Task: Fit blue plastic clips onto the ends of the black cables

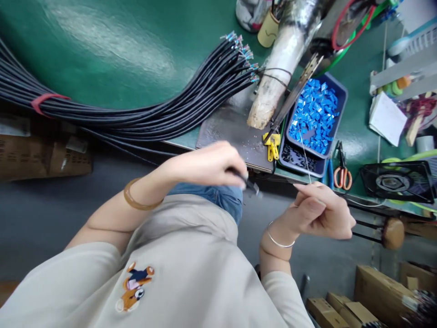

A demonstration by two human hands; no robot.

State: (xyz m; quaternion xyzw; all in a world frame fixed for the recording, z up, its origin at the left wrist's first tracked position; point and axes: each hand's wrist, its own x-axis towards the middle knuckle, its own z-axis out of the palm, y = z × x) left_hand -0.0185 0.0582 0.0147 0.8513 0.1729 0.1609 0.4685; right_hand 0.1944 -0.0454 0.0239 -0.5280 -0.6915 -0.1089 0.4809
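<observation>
My left hand [213, 165], a brown bangle on its wrist, is closed around a short black cable end [252, 187]. The tip of that cable is pale and blurred. On the right, my right hand [319, 209] has its fingers pinched on a thin pale rod [305, 157]. The rod slants up over a bin of small blue parts [316, 114]; whether its far end touches them I cannot tell. Beyond my left hand, a thick bundle of black cables [146, 116] lies along the bench, with stripped colored wire ends [242, 52].
A dark board [227, 132] lies at the bench edge below a wrapped white post [276, 73]. Yellow clips [272, 146], a lower bin of black parts [297, 157], orange-handled pliers [342, 171] and a black fan [396, 182] line the edge. Cardboard boxes [382, 287] stand on the floor.
</observation>
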